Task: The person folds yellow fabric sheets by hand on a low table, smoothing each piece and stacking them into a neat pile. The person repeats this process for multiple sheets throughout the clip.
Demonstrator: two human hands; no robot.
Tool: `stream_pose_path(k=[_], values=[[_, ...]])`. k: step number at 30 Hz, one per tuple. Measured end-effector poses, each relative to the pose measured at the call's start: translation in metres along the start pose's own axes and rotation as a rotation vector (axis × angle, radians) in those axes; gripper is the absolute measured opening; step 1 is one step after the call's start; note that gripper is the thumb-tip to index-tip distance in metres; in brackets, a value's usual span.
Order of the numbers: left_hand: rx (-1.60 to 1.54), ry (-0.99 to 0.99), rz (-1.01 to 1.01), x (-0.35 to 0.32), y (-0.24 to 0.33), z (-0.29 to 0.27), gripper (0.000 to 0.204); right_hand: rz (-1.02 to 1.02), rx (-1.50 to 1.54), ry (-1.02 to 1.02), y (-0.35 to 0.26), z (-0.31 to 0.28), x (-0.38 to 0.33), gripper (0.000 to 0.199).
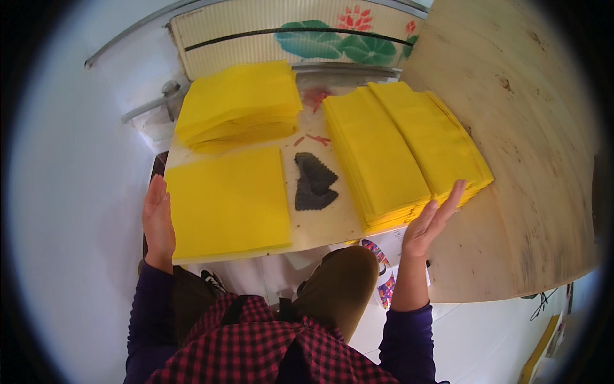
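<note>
My left hand [158, 221] is upright at the left edge of a flat, square yellow sheet or thin stack [230, 201]. Its fingers lie straight and close together, with nothing held. At the near edge of two thick piles of folded yellow sheets, the left pile [374, 153] and the right pile [428, 137], is my right hand [427, 227]. Its fingers are stretched out and hold nothing; whether they touch the piles I cannot tell. Between the yellow stacks lies a dark grey cloth piece [313, 182] with zigzag edges.
Another yellow stack [240, 102], bulging at its front, stands at the back left. Red scraps [316, 139] lie on the pale tabletop [313, 232]. A wide wooden board [518, 179] is on the right. Behind is a ribbed panel [236, 41] painted with lotus flowers.
</note>
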State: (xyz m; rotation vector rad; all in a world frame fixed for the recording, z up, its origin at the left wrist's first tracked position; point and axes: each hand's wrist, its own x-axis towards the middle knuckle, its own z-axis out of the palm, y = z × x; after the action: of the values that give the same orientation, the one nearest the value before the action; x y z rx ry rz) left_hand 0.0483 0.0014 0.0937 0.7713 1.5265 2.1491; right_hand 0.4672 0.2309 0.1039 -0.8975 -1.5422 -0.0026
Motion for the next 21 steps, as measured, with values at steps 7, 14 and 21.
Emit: stream_pose_path(k=[7,14,21], values=[[0.114,0.109,-0.052,-0.045,-0.036,-0.075,0.048,0.394,0.402,-0.647,-0.057,0.067,-0.068,0.037],[0.227,0.164,-0.04,-0.063,-0.019,-0.109,0.049,0.153,-0.112,-0.673,-0.023,0.161,-0.121,0.027],[0.292,0.274,-0.097,-0.072,-0.02,-0.15,0.049,0.152,-0.169,-0.632,0.001,0.182,-0.123,0.016]])
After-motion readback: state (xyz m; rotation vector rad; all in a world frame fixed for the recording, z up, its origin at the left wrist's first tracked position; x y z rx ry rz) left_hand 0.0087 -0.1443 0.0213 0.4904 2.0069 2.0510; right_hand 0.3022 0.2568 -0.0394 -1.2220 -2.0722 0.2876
